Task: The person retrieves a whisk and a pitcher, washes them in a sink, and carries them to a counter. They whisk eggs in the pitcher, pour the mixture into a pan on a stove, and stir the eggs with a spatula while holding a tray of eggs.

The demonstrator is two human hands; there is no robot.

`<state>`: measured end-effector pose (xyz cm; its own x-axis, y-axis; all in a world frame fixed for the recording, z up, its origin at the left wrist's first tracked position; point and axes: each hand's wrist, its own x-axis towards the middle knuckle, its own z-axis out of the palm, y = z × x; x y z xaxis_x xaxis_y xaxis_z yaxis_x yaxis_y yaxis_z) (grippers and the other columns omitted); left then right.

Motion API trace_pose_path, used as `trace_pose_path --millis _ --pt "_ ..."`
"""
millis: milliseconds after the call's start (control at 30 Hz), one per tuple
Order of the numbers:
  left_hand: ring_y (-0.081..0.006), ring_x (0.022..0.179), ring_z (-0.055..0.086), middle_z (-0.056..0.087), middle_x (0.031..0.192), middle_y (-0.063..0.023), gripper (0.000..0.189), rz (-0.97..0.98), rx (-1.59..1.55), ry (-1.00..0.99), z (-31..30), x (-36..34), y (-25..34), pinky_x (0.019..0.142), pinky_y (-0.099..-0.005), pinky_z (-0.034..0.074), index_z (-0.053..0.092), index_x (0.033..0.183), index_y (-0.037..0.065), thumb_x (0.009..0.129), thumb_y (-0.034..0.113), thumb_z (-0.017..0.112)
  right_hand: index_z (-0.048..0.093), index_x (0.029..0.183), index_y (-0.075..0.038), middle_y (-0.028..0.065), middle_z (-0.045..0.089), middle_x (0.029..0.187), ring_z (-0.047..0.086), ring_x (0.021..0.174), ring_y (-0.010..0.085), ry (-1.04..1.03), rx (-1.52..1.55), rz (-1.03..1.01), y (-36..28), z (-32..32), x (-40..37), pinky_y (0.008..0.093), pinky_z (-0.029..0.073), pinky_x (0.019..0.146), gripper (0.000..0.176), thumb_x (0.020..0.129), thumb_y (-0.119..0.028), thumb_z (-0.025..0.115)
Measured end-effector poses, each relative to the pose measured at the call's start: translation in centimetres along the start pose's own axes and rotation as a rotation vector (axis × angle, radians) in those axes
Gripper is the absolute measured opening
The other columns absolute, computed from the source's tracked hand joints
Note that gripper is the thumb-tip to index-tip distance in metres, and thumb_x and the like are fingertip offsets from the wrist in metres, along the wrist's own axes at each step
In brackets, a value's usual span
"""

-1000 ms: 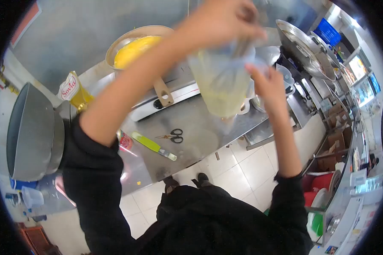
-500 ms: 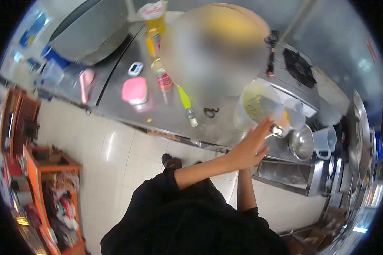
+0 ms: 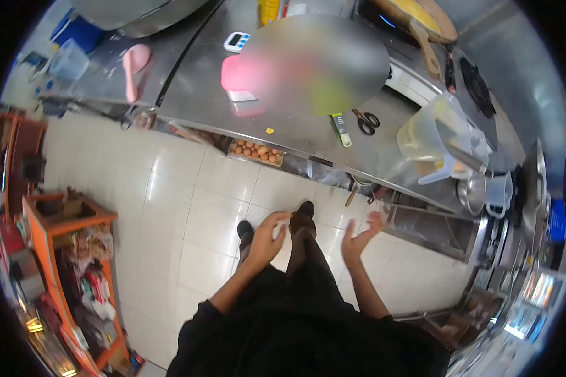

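Both hands are in the air in front of the body, below the edge of the steel counter point(image 3: 195, 116). My left hand point(image 3: 267, 239) holds nothing, its fingers apart. To its right, my right hand point(image 3: 360, 237) is spread and empty. Nearest on the counter are black scissors point(image 3: 366, 122), a green-handled brush point(image 3: 341, 131) and a translucent pitcher point(image 3: 431, 135) with a handle-like tool leaning out of it. A large blurred patch hides the counter's middle.
A pink-lidded container point(image 3: 234, 74), a timer point(image 3: 237, 42) and a pink spoon point(image 3: 132, 69) sit on the counter. Eggs point(image 3: 256, 151) lie in a tray beneath it. A pan point(image 3: 412, 16) is at the back. An orange shelf point(image 3: 72, 226) stands left.
Both hands have drawn back from beside the pitcher and moved apart, down toward the body. The view has shifted, and the pitcher now has a tool leaning in it.
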<state>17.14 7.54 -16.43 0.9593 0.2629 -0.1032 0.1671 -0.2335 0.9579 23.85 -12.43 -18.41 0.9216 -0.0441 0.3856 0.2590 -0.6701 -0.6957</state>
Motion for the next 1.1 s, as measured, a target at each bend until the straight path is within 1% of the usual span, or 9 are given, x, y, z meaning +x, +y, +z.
trace_pose_path --millis 100,300,400,633,700,767,900,967,1100 --pt "-0.0182 0.079 0.055 0.055 0.088 -0.0106 0.022 -0.235 -0.076 -0.03 -3.6 -1.6 -7.2 0.07 -0.0272 0.043 0.049 0.096 0.002 0.075 -0.001 0.045 0.038 0.1 0.0 0.0169 0.037 0.104 0.035 0.099 0.028 -0.236 -0.02 0.016 -2.6 3.2 -5.3 0.0355 0.028 0.083 0.035 0.068 -0.001 0.053" --pt "-0.0162 0.082 0.055 0.057 0.086 -0.0086 0.02 -0.288 -0.048 0.024 -9.3 0.1 -19.8 0.068 -0.0269 0.044 0.05 0.097 0.003 0.077 0.007 0.048 0.045 0.094 -0.003 0.0139 0.047 0.092 0.044 0.087 0.0295 -0.592 0.073 0.078 -3.5 10.9 -10.0 0.0371 0.035 0.076 0.028 0.067 -0.004 0.054" --pt "-0.0187 0.081 0.056 0.058 0.084 -0.0115 0.026 -0.461 0.229 0.049 -10.2 3.6 -29.6 0.068 -0.0281 0.044 0.049 0.099 0.002 0.077 0.015 0.051 0.047 0.089 -0.004 0.0134 0.049 0.086 0.048 0.079 0.0282 -0.668 0.194 0.139 3.6 18.7 -12.0 0.0351 0.038 0.07 0.022 0.068 -0.007 0.054" --pt "-0.03 0.084 0.055 0.057 0.087 -0.02 0.032 -0.316 0.266 0.108 -8.5 18.9 -49.3 0.074 -0.0334 0.043 0.049 0.1 0.001 0.075 0.021 0.049 0.05 0.084 -0.006 0.0084 0.057 0.072 0.056 0.07 0.0181 -0.701 -0.016 0.419 28.3 44.4 -11.5 0.0303 0.044 0.06 0.019 0.077 -0.023 0.05" --pt "-0.0305 0.09 0.052 0.054 0.095 -0.0205 0.039 -0.229 0.095 0.199 -7.8 22.9 -53.1 0.078 -0.0324 0.041 0.043 0.106 0.0 0.075 0.022 0.049 0.051 0.084 -0.004 0.0109 0.057 0.075 0.056 0.068 0.0239 -0.623 -0.067 0.322 31.6 49.5 -10.2 0.0344 0.044 0.06 0.024 0.077 -0.027 0.047" --pt "-0.0324 0.099 0.047 0.049 0.105 -0.0215 0.047 -0.11 -0.071 0.122 -7.1 27.4 -58.6 0.085 -0.0338 0.037 0.038 0.111 -0.001 0.076 0.027 0.049 0.052 0.082 0.0 0.0153 0.057 0.078 0.055 0.073 0.031 -0.564 -0.242 -0.176 34.6 53.4 -8.6 0.0385 0.043 0.064 0.032 0.078 -0.031 0.044" --pt "-0.0354 0.109 0.037 0.038 0.116 -0.0254 0.06 -0.004 0.364 0.19 -5.8 32.3 -63.1 0.091 -0.0366 0.029 0.033 0.118 -0.002 0.078 0.043 0.041 0.049 0.093 0.008 0.028 0.051 0.09 0.048 0.09 0.0388 -0.452 -0.057 0.51 35.3 59.1 -7.6 0.042 0.038 0.077 0.049 0.08 -0.039 0.04" --pt "-0.036 0.112 0.033 0.034 0.12 -0.0261 0.067 -0.35 0.438 0.155 -5.2 32.6 -62.4 0.093 -0.0362 0.027 0.03 0.12 -0.001 0.078 0.051 0.032 0.048 0.097 0.009 0.0287 0.049 0.098 0.045 0.097 0.0398 -0.458 -0.009 0.532 35.0 59.7 -6.9 0.0413 0.035 0.082 0.058 0.08 -0.045 0.035" --pt "-0.0352 0.113 0.032 0.035 0.119 -0.0258 0.075 -0.372 0.443 0.173 -4.7 33.9 -64.0 0.093 -0.0355 0.026 0.033 0.118 -0.004 0.076 0.058 0.027 0.049 0.101 0.006 0.0274 0.049 0.101 0.044 0.1 0.0387 -0.553 -0.023 0.581 35.7 60.3 -5.5 0.0402 0.033 0.084 0.064 0.078 -0.05 0.031"
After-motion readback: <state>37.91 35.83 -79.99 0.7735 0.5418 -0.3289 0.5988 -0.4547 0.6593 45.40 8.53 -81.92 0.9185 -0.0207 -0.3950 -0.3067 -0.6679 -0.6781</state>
